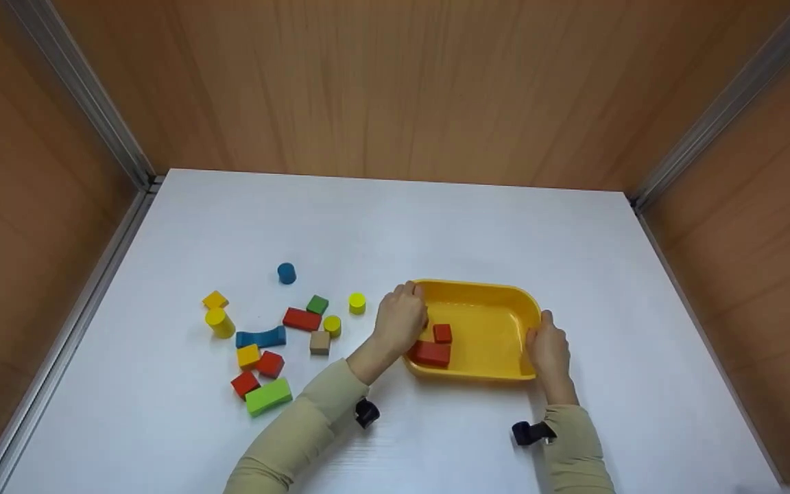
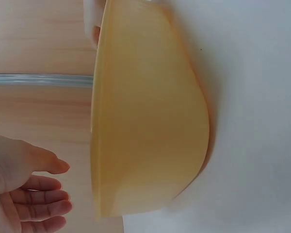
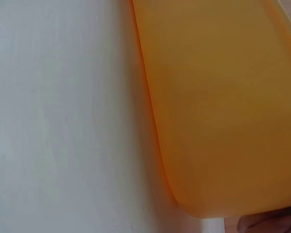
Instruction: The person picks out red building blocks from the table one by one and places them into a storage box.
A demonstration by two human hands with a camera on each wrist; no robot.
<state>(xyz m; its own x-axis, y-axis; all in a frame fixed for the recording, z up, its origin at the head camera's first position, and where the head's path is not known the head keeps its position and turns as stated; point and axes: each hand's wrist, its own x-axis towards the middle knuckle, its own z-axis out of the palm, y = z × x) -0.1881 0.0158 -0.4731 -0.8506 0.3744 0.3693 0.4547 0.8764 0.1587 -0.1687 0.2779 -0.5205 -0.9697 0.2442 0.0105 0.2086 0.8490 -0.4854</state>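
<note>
The left hand (image 1: pixel 398 321) reaches forward, thumb (image 2: pixel 49 161) apart from loosely bent fingers (image 2: pixel 42 196). The right hand (image 1: pixel 551 348) grips.

From here I see a white surface (image 1: pixel 450 233) bearing a yellow tray (image 1: pixel 487 309) and, left of it, scattered blocks (image 1: pixel 268 396) in several colours

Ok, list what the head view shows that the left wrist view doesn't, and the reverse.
Only the head view: red blocks inside the yellow tray and loose blocks on the white table.
Only the left wrist view: the palm side of the left grip.
Both: the tray, the left grip, the table and wooden panelling.
</note>
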